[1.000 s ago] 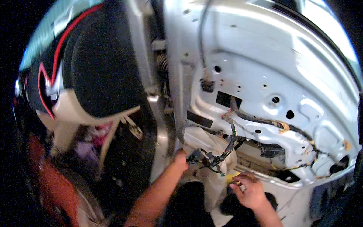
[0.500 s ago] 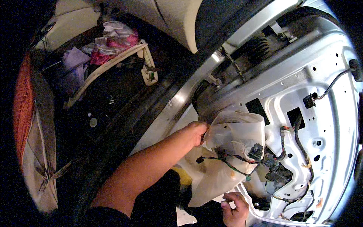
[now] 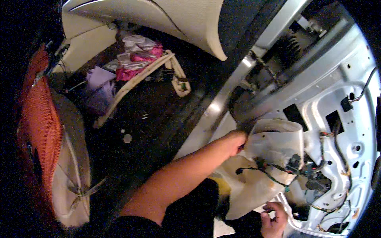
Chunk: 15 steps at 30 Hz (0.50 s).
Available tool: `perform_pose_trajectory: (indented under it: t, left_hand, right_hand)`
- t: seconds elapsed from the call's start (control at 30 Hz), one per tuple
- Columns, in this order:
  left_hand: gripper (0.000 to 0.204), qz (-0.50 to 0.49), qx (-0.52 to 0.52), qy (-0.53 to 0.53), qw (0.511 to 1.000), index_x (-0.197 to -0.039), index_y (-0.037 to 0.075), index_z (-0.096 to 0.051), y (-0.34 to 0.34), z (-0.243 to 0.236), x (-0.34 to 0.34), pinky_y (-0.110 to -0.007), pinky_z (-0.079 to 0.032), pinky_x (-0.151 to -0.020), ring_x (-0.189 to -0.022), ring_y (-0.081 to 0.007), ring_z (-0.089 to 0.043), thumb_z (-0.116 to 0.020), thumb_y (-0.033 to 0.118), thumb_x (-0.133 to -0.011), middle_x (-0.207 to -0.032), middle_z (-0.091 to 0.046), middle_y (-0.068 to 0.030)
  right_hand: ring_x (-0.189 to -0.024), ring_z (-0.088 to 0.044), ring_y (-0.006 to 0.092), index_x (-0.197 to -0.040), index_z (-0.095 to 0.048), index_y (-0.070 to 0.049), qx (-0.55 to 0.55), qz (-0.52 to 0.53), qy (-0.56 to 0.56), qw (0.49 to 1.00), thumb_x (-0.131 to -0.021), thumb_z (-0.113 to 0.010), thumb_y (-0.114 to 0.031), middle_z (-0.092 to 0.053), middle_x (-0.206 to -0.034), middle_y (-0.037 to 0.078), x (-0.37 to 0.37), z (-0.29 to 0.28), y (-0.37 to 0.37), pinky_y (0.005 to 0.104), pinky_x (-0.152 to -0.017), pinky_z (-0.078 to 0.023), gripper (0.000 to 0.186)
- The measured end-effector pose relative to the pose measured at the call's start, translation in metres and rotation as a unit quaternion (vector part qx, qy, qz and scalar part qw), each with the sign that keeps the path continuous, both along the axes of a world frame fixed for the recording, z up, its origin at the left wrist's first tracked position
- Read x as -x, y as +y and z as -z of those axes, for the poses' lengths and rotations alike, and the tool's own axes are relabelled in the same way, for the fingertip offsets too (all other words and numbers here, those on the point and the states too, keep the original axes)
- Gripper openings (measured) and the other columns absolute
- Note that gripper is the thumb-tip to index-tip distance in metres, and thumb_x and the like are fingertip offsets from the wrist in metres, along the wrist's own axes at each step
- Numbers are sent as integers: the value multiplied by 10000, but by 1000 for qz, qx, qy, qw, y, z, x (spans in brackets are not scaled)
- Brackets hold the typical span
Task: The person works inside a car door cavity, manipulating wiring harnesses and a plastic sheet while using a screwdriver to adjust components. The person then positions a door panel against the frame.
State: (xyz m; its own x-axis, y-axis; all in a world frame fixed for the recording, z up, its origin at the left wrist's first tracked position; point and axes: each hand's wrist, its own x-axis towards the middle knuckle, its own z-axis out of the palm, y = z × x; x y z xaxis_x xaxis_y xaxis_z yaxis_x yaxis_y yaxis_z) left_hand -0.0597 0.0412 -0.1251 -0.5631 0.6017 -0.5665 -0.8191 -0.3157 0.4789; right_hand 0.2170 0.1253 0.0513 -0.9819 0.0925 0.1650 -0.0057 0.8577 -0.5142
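Note:
A cloudy white plastic sheet (image 3: 248, 190) hangs partly loose from the inner side of a bare silver car door (image 3: 317, 91), its upper part folded over. My left hand (image 3: 237, 142) reaches across with fingers closed on the left edge of the fold; the fingertips are hidden behind it. Lower down, my right hand (image 3: 274, 220) is beside the sheet's bottom edge and the door's lower rim. Its fingers are bent, with a gap between thumb and forefinger and nothing visible between them. A wiring harness (image 3: 270, 173) with dark connectors runs across the sheet.
Left of the door lies the dark car floor, holding a long beige trim piece (image 3: 139, 77), a pink and silver bundle (image 3: 139, 55), a purple cloth (image 3: 99, 87) and small loose bits. A seat with an orange cover (image 3: 41, 123) borders the left; a metal sill (image 3: 216, 107) crosses between.
The whole view has shifted, so the door, sheet and both hands appear farther right and slightly lower. My left hand keeps its grip on the sheet; the right hand's pose is little changed.

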Motion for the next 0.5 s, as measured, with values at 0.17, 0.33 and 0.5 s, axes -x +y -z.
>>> perform_pose_trajectory:
  t: [0.17, 0.33, 0.5]
  left_hand:
    - [123, 49, -27, -46, 997, -876, 147, -682, -10, -18, 12, -391, -462, -517, -635, -194, -631, -583, 202, -924, -770, -693, -22]
    - [161, 63, -26, -66, 996, -843, 170, -684, 13, 39, 32, -378, -462, -506, -606, -200, -645, -574, 242, -937, -744, -705, -19]
    - [225, 130, -11, -54, 990, -816, 188, -685, 6, 26, 25, -351, -462, -483, -568, -203, -633, -538, 284, -957, -734, -702, -17]
  right_hand:
    - [-835, -651, 245, -1174, -630, 19, 46, -14, -60, 997, -875, -677, -37, -664, -976, 146, 1, -15, -4, 339, -769, -537, 307]
    - [-703, -657, 269, -1030, -642, -1, 18, -24, 0, 1000, -830, -735, -187, -659, -833, 148, 2, -9, -1, 362, -655, -531, 289]
    - [-777, -652, 253, -1129, -632, 16, 59, -1, -25, 998, -858, -699, -86, -660, -923, 144, -7, -15, 4, 338, -716, -534, 298]
